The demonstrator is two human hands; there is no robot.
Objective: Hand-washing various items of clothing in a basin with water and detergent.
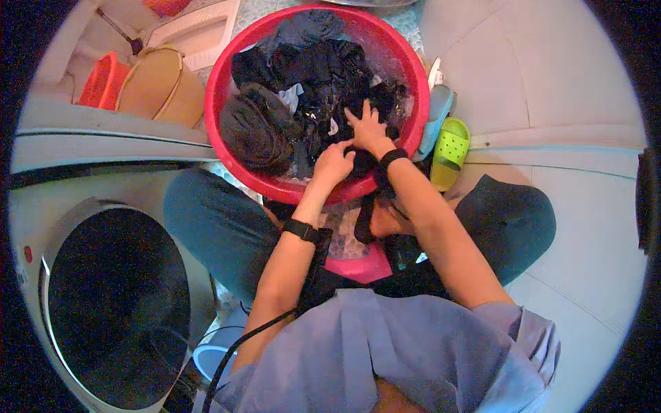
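A large red tub (215,103) holds wet, dark clothes and some water. My left hand (334,164) is at the tub's near side, its fingers curled on a black garment (358,162). Just right of it and slightly farther in, my right hand (369,126) has its fingers spread over the black cloth. The two hands almost touch. A bundled dark brown garment (253,132) lies on the tub's left side, and a dark grey-blue cloth (306,29) rests at the far side. A small light-blue piece of fabric (292,98) shows between the clothes.
A blue slipper (438,120) and a green clog (451,151) stand right of the tub. A round-doored washing machine (117,303) is at the lower left, beside a light-blue basin (215,359). A beige bucket (153,86) and an orange-red basin (103,81) sit at the far left.
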